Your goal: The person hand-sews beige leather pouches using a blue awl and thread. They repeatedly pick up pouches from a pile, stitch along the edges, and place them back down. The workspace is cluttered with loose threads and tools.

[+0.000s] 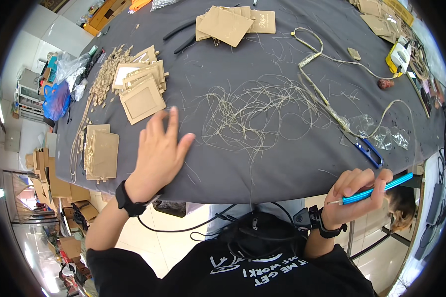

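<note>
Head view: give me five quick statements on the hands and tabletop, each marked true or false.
1. The right hand holds a blue pen-like tool. True.
2. The left hand grips a cup. False: its fingers are spread, no object shows in it, and it is by the tan frames.
3. Tangled thread lies on the dark cloth. True.
4. The blue-handled snips lie left of the thread. False: they lie right of it.
5. Both wrists wear something black. True.

Right fingers (353,179) hide part of blue tool (358,197); orange item (139,5) cut off up top; tan bits (109,74) too small.
</note>
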Motion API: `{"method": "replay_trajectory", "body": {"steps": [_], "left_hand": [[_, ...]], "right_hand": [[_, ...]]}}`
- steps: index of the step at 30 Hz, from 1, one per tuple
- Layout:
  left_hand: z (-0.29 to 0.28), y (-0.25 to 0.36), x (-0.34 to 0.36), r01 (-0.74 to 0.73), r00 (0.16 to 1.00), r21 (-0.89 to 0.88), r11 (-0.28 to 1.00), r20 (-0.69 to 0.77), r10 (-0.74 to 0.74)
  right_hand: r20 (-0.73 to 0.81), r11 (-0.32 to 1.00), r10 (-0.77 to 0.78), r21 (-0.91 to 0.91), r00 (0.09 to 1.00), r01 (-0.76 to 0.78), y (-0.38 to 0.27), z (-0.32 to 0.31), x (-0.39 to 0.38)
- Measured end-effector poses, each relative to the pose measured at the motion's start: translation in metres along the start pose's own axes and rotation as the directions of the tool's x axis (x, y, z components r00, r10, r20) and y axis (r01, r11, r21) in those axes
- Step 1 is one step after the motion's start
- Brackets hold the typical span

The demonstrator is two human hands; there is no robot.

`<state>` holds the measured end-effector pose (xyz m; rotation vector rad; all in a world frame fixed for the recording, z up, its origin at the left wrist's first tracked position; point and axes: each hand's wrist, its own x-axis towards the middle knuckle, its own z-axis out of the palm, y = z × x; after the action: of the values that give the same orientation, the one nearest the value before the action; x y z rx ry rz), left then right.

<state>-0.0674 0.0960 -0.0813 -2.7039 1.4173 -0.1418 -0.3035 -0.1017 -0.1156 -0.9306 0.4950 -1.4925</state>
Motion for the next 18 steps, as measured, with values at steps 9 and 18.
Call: {"method": "replay_trajectory", "body": {"steps": [9, 18], "left_hand": [[-0.027, 0.073, 0.045, -0.37, 0.913, -0.236, 0.899, 0.084, 0.398], [-0.08, 0.046, 0.054, -0.095, 0.915, -0.367, 0.925, 0.333, 0.226]], "right_hand": [[0.024, 0.999, 0.026, 0.044, 0.999, -0.027, -0.001, -0.003, 0.0], [0.081, 0.991, 0.057, 0.117, 0.995, -0.066, -0.001, -0.008, 0.002]]}}
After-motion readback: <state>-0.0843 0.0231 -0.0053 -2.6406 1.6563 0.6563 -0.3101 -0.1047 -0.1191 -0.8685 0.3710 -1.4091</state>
